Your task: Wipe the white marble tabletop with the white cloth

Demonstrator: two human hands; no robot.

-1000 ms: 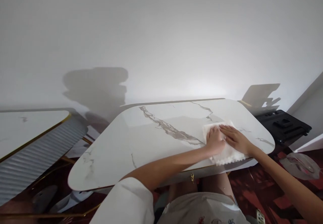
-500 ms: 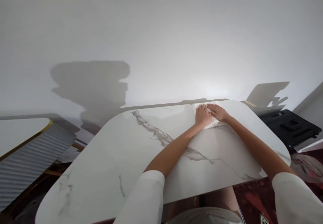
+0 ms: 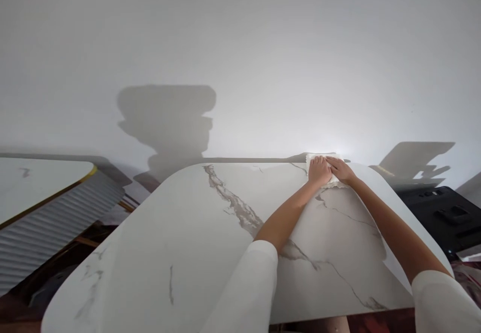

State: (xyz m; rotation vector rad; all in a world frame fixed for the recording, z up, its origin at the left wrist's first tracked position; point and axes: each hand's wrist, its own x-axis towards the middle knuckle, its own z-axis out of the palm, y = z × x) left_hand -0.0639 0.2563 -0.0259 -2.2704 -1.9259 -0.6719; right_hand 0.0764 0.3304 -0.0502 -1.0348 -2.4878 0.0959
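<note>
A white cloth [image 3: 337,183] with a frilled edge lies at the far edge of a white marble-patterned tabletop [image 3: 150,223], close against the wall. My left hand [image 3: 320,171] presses down on it with the fingers bent over its top. My right hand [image 3: 341,171] bears on the cloth just to the right, fingers together, their tips touching or nearly touching my left hand. Both hands hold the cloth against the table. The palms and most of the cloth's middle are hidden under them.
A plain pale wall [image 3: 240,62] rises behind the table and carries shadows. At left stands another marble-patterned top [image 3: 45,178] with a gold edge and ribbed grey side [image 3: 67,218]. A black case-like object [image 3: 439,218] sits beyond the right end.
Both hands and the cloth have moved slightly towards the far edge, by the wall. The view has shifted, and more of the left-hand furniture top shows.
</note>
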